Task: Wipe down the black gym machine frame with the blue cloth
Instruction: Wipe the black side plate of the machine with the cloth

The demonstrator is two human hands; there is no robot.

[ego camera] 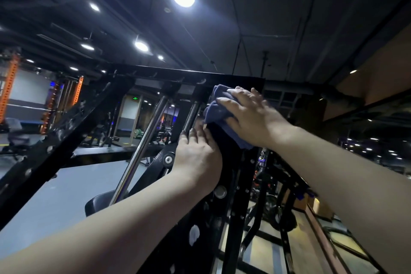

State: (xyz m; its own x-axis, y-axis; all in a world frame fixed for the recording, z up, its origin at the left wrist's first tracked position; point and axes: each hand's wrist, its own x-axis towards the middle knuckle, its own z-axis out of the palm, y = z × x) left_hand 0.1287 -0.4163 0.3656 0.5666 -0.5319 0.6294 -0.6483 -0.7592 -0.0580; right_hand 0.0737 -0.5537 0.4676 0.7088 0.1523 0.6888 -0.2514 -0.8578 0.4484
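The black gym machine frame (pixel 233 176) rises through the middle of the view as a tall upright post joined to a top crossbar. A bunched blue cloth (pixel 216 109) lies against the upper part of that post. My right hand (pixel 251 115) presses flat on the cloth, fingers straight and spread, pointing left. Just below it, my left hand (pixel 198 153) rests against the left side of the post with its fingers extended upward, touching the frame near the cloth's lower edge.
Two chrome guide rods (pixel 144 140) slant up to the crossbar left of the post. A black diagonal beam (pixel 55 140) with bolts crosses the left side. A black pad (pixel 100 202) sits low at centre. Orange racks (pixel 10 87) stand far left, more equipment at the right.
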